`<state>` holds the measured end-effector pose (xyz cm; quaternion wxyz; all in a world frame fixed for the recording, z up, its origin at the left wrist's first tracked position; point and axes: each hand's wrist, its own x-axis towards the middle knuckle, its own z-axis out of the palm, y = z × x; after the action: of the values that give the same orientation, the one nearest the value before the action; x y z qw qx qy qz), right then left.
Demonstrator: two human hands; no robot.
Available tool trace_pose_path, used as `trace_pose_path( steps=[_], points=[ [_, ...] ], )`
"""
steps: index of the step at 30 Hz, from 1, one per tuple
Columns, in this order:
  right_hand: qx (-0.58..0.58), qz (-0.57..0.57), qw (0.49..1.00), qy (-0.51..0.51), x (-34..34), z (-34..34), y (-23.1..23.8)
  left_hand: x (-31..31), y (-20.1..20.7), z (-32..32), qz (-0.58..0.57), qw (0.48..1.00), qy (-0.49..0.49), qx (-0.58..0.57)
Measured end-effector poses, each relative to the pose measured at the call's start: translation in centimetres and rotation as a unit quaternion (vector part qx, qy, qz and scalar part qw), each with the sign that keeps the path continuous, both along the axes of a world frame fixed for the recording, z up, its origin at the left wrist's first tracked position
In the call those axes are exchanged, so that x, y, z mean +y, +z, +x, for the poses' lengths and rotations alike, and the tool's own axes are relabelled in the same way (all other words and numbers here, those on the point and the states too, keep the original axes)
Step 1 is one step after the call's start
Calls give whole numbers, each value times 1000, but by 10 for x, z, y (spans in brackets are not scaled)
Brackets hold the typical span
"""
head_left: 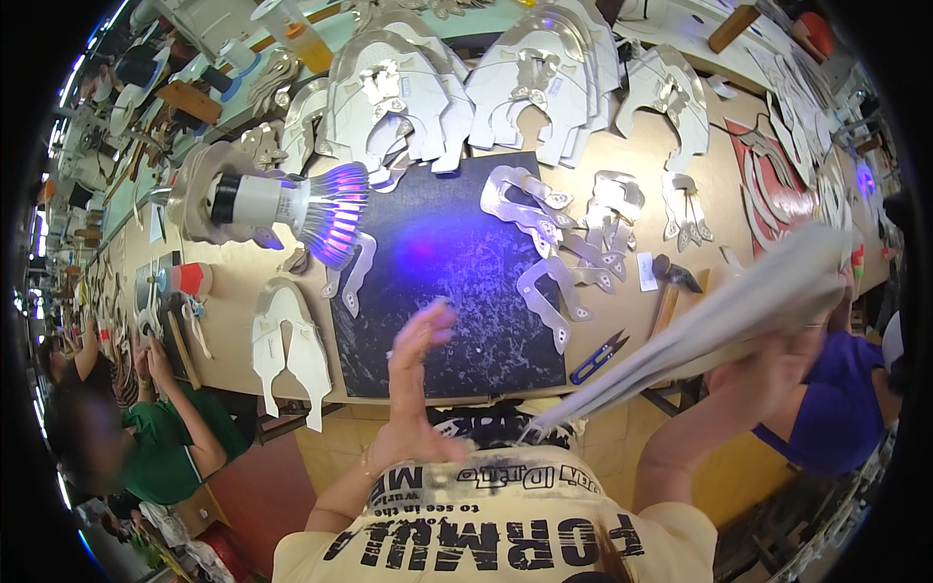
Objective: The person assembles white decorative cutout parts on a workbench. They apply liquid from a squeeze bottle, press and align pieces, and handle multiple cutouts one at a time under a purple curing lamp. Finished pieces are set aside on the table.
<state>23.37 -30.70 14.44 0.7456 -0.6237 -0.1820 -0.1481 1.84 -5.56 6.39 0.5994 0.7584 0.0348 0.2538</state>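
Note:
My right hand (pixel 773 374) is closed on a flat whitish sheet piece (pixel 700 321), raised at the right and smeared by motion. Its long edge slants down toward my chest, and I cannot tell whether it is one layer or several. My left hand (pixel 418 374) is open and holds nothing, with thumb and fingers apart over the near edge of a dark scuffed board (pixel 447 321). Silver cut shoe-upper pieces (pixel 530 204) lie on the board's right side. A white horseshoe-shaped upper piece (pixel 289 340) rests left of the board.
A lamp (pixel 282 204) throws violet light on the board. Stacked white and silver uppers (pixel 544 73) stand behind it. Blue-handled thread snips (pixel 598 360) and a hammer (pixel 671 291) lie right. A person in green (pixel 185 437) sits left; someone in purple (pixel 826 398) is at right.

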Motion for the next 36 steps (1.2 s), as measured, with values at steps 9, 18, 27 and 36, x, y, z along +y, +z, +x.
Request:
trace_pose_path(
  steps=[9, 18, 27, 36],
  points=[
    [-48, -443, 876, 183, 140, -68, -86, 26, -20, -32, -252, 918, 169, 255],
    [54, -494, 866, -54, 65, 53, -102, 20, -21, -32, 155, 889, 297, 313],
    [99, -581, 805, -72, 81, 108, -131, 8, 18, 75, 337, 917, 32, 213],
    [104, -439, 892, 13, 66, 88, -129, -36, -34, 205, 392, 885, -146, 204]
  ],
)
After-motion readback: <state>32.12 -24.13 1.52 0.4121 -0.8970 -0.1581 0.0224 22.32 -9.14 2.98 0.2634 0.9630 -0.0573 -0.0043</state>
